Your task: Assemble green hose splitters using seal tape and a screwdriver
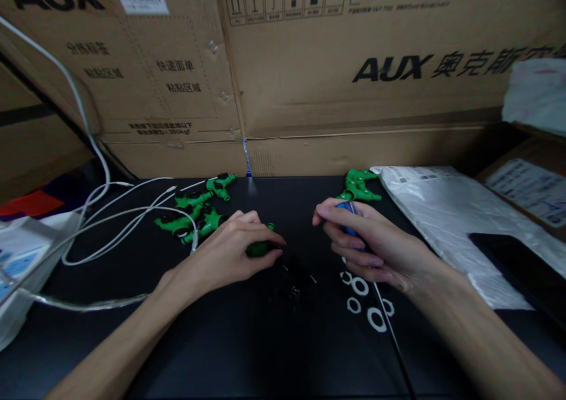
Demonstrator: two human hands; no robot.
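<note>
My left hand [241, 243] is closed over a green plastic fitting [259, 248], most of it hidden by the fingers. In my right hand [367, 241] is a screwdriver with a blue handle [348, 211]; its long thin shaft points back toward me. Between the hands, small dark parts [294, 291] with shiny bits lie in a loose heap on the black table [247, 353]. Several white rings [377, 319] are scattered beneath my right hand. Behind my left hand lie several green branched hose connectors [207, 220], and more green connectors [360, 186] sit beyond my right hand.
Large cardboard boxes [300, 93] wall off the back. White cables [128, 235] loop across the left side, by a white box [26, 270]. To the right, a dark phone [522, 270] rests partly on a white plastic mailer [433, 223].
</note>
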